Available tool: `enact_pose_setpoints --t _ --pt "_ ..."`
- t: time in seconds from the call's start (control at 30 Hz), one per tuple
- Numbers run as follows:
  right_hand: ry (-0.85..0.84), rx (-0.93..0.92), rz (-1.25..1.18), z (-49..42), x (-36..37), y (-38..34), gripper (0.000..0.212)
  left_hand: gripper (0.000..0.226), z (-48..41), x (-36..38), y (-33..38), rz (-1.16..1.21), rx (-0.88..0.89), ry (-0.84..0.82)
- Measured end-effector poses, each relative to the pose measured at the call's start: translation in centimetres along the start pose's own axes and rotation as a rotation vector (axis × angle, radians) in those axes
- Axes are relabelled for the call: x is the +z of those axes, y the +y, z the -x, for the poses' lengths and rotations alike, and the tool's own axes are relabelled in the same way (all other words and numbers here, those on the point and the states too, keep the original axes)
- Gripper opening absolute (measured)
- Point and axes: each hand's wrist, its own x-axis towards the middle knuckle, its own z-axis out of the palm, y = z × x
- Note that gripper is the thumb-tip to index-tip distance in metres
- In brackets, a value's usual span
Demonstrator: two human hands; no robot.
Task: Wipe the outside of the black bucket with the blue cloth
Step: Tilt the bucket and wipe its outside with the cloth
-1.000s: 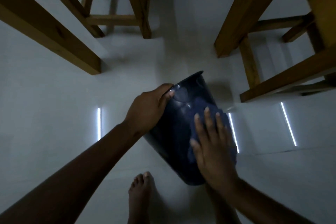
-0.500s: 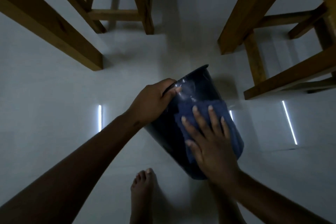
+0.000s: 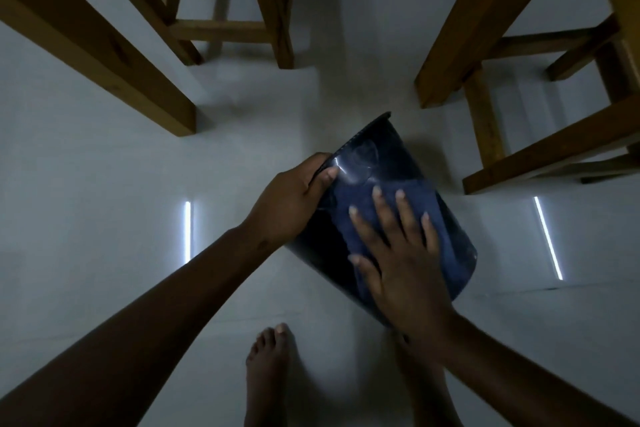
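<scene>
The black bucket (image 3: 391, 156) is tilted above the pale floor, its rim pointing up and away from me and its base toward me. My left hand (image 3: 294, 198) grips the rim on the left, thumb on the outside wall. The blue cloth (image 3: 446, 236) lies flat on the bucket's upper side. My right hand (image 3: 394, 253) presses on the cloth with fingers spread, palm covering much of it. The bucket's inside and its underside are hidden.
Wooden stool legs (image 3: 277, 10) stand at the back, a thick wooden beam (image 3: 104, 52) crosses the upper left, and more wooden legs and rails (image 3: 485, 80) fill the right. My bare foot (image 3: 266, 367) is on the white floor below the bucket.
My right hand has slid the cloth up the bucket's side toward the rim. The left hand keeps its grip on the rim and the bucket has barely shifted.
</scene>
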Motion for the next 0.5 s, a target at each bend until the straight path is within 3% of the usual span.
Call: enact_pose_setpoints --t 0.07,0.17,0.23,0.3,0.4,0.5 --pt "0.04 0.104 -0.113 -2.9 -0.9 1.6 0.064 0.027 0.2 0.1 0.0 -0.011 0.0 0.002" --pt "0.008 0.292 -0.48 -6.7 -1.9 4.8 0.067 0.03 0.1 0.2 0.2 -0.016 -0.022 0.001" --pt "-0.009 0.316 -0.542 -6.7 -2.1 5.2 0.065 0.029 -0.1 0.2 0.4 -0.033 -0.036 0.002" --pt "0.006 0.273 -0.36 -4.7 -1.8 3.4 0.062 0.026 -0.2 0.1 0.2 -0.06 -0.037 0.005" --pt "-0.033 0.027 -0.029 -0.2 -0.2 -0.2 0.064 0.025 0.3 -0.1 -0.6 -0.045 -0.013 0.012" --pt "-0.007 -0.167 0.048 0.1 0.3 -0.1 0.063 0.027 1.2 -0.3 -1.0 0.025 0.008 0.005"
